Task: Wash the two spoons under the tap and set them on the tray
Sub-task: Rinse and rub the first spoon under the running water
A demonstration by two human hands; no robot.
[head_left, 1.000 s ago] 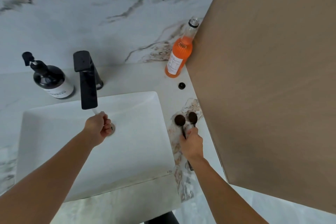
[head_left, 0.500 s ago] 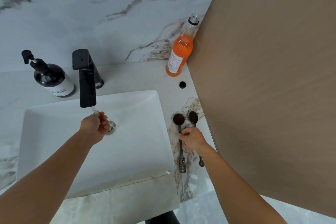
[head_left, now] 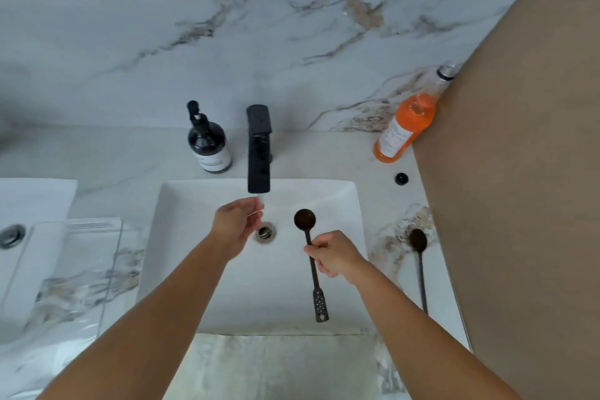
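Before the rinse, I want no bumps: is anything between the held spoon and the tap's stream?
Only the left hand, already under the tap; the right hand holds the spoon just right of it.

Black tap (head_left: 258, 148), white sink (head_left: 337, 195), orange bottle (head_left: 404, 130), veined marble counter (head_left: 130, 153).

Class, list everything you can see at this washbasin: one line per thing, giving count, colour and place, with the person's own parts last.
Spoon in hand: 1, dark, over the basin.
Spoon on counter: 1, dark, right of the basin.
Tap: 1, black, behind the basin.
Basin: 1, white, centre.
Tray: 1, clear, left of the basin.
Pump bottle: 1, dark, left of the tap.
Drink bottle: 1, orange, back right.
Cap: 1, black, near the drink bottle.
Left hand: 1, under the spout.
Right hand: 1, gripping the spoon's handle.
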